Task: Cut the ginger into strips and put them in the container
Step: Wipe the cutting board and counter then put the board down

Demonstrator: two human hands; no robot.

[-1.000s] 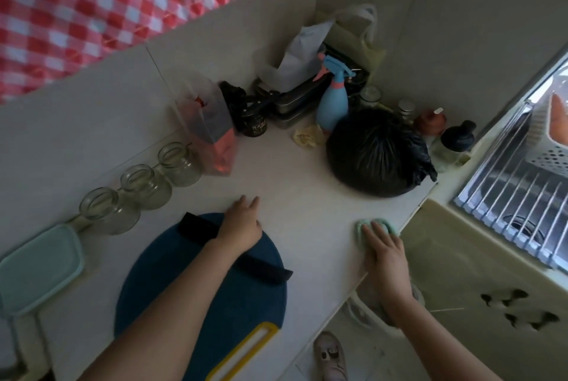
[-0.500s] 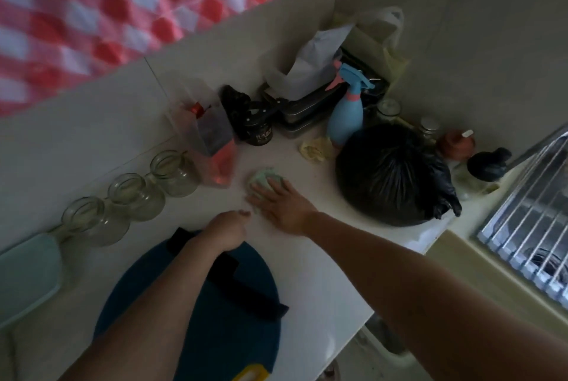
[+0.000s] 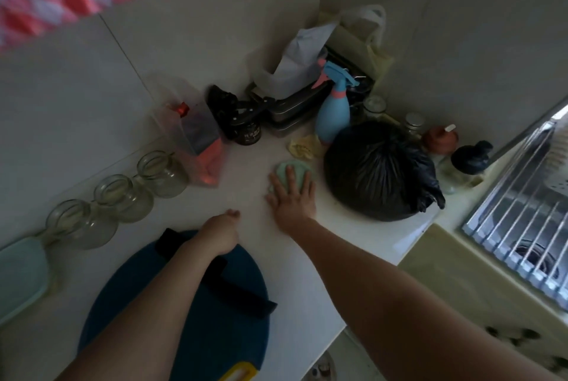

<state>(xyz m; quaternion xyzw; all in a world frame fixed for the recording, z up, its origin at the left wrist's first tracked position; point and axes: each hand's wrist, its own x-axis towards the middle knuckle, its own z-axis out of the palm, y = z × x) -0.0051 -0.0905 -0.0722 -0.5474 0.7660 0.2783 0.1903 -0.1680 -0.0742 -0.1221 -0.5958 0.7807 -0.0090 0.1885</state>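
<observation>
A dark blue round cutting board (image 3: 221,319) with a black strip across it lies on the white counter (image 3: 307,288) in front of me. My left hand (image 3: 222,231) rests at the board's far edge, fingers loosely curled, holding nothing. My right hand (image 3: 293,197) presses flat on a pale green cloth (image 3: 293,170) on the counter, just left of a black plastic bag (image 3: 378,171). A pale green lidded container (image 3: 18,276) sits at the far left. No ginger is in view.
Three glass jars (image 3: 123,196) line the wall on the left. A clear bin with red items (image 3: 196,137), a black jar (image 3: 246,131), metal tins, a blue spray bottle (image 3: 333,110) and small jars crowd the corner. A sink with a metal rack (image 3: 522,227) lies to the right.
My right hand has carried the green cloth from the counter's front edge up toward the back, then a little right beside the black bag. My left hand stays at the board's edge.
</observation>
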